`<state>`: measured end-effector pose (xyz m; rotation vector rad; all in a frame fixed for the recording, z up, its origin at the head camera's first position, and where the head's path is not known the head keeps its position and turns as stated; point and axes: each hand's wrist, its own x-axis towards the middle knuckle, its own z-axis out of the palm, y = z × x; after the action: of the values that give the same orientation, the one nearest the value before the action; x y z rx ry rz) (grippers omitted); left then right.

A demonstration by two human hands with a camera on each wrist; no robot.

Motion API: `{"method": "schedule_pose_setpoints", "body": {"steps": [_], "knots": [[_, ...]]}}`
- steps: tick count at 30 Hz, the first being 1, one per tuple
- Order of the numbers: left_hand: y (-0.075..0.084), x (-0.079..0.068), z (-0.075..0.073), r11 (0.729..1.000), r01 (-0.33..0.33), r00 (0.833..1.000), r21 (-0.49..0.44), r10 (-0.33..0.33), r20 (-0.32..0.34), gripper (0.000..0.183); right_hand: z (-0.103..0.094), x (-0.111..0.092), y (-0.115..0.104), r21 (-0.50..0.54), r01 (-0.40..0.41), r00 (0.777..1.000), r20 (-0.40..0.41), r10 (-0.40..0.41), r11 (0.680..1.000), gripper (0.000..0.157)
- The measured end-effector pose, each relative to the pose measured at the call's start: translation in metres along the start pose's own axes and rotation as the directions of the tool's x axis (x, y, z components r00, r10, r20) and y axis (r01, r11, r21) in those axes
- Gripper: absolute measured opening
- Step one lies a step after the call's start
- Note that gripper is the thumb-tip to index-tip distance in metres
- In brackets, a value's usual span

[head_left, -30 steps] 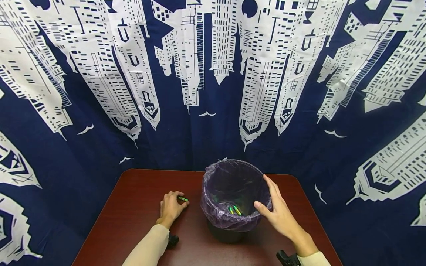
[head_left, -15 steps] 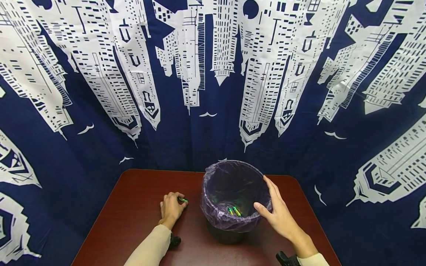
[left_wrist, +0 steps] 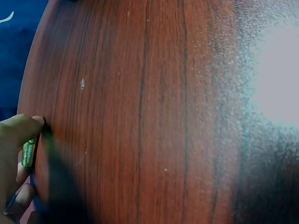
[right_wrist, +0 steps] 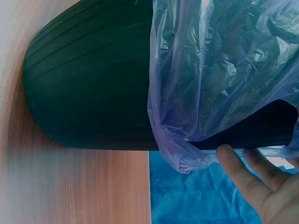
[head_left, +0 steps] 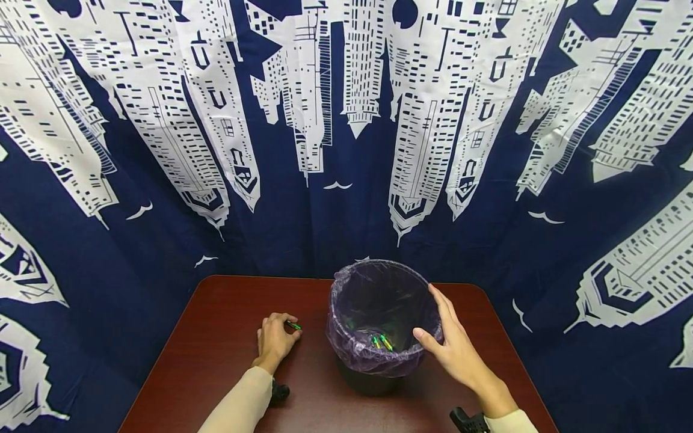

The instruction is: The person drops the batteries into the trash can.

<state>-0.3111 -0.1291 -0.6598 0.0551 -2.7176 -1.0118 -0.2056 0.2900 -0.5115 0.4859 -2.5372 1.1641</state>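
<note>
My left hand (head_left: 275, 343) is low over the left side of the tabletop, pinching a small green battery (head_left: 293, 325) between thumb and fingers. In the left wrist view, part of the battery's label (left_wrist: 28, 153) shows between the fingers. To the right stands a dark trash bin (head_left: 368, 383) lined with a thin purple plastic bag (head_left: 373, 361) folded over its rim. Two green-and-yellow batteries (head_left: 385, 343) lie at the bottom inside the liner. My right hand (head_left: 460, 349) touches the bin's right rim with fairly straight fingers, the thumb extending over the rim.
The reddish-brown wooden table (head_left: 216, 337) has rounded far corners. Directly behind it hangs a navy curtain (head_left: 346, 222) with white skyscraper prints. Black wrist devices (head_left: 470, 421) sit below both hands.
My left hand has shifted slightly left with the battery pinched throughout. The right hand and the bin hold the same position.
</note>
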Motion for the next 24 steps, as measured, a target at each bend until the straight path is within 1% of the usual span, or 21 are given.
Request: {"method": "schedule_pose_setpoints", "body": {"steps": [3, 6, 8, 10, 13, 19, 22, 24], "knots": [[-0.005, -0.001, 0.003, 1.0, -0.012, 1.0, -0.019, 0.011, -0.013, 0.026, 0.0, 0.0, 0.001, -0.001, 0.003, 1.0, -0.002, -0.003, 1.0, 0.102], [-0.009, -0.002, 0.007, 0.999, -0.037, 0.998, -0.024, 0.035, -0.051, 0.026, 0.0, 0.0, 0.001, 0.0, 0.003, 1.0, -0.001, -0.003, 1.0, 0.102], [-0.009, -0.003, 0.006, 0.999, -0.042, 0.998, -0.031, 0.04, -0.058, 0.027, 0.0, 0.0, 0.001, -0.001, 0.001, 1.0, -0.001, -0.001, 1.0, 0.102], [-0.008, -0.003, 0.004, 0.999, -0.039, 0.998, -0.038, 0.037, -0.055, 0.028, -0.001, 0.0, 0.001, -0.002, 0.0, 1.0, 0.0, 0.0, 1.0, 0.102], [-0.008, -0.003, -0.001, 0.998, -0.027, 0.999, -0.051, 0.026, -0.025, 0.027, -0.001, 0.0, 0.0, -0.005, 0.002, 1.0, 0.0, -0.002, 1.0, 0.102], [-0.012, -0.001, -0.008, 0.997, -0.045, 0.999, -0.061, 0.046, 0.006, 0.028, 0.0, 0.001, 0.001, -0.005, 0.005, 1.0, -0.003, -0.005, 1.0, 0.102], [-0.014, -0.001, -0.012, 0.994, -0.054, 0.998, -0.097, 0.055, 0.008, 0.029, 0.0, 0.001, 0.002, -0.004, 0.002, 1.0, -0.001, -0.002, 1.0, 0.102], [-0.015, -0.001, -0.015, 0.99, -0.072, 0.997, -0.12, 0.071, -0.01, 0.029, 0.0, 0.001, 0.002, -0.001, 0.001, 1.0, 0.001, -0.001, 1.0, 0.102]]}}
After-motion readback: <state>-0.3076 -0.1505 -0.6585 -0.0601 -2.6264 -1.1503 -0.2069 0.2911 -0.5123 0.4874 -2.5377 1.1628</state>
